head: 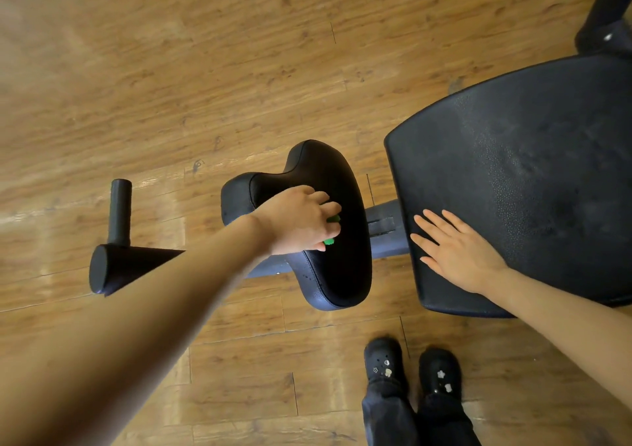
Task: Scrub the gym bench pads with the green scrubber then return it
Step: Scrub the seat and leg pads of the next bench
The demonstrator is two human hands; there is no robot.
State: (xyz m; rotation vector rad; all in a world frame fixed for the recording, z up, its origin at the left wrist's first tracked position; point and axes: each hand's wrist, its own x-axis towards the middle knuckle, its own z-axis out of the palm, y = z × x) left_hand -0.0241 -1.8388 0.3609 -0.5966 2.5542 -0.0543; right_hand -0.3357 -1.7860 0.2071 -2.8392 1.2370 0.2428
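My left hand (301,219) grips the green scrubber (332,219) and holds it against the small black seat pad (352,274) of the gym bench. Only slivers of green show between and below my fingers. My right hand (458,250) lies flat with straight fingers on the near left corner of the large black back pad (533,158), which looks damp and speckled. A dark metal frame bar (386,226) joins the two pads.
Black foam roller posts (119,213) stick out of the bench frame at the left. My two feet in black clogs (410,367) stand on the wooden floor (171,69) near the back pad. Another black machine part (608,17) sits at the top right.
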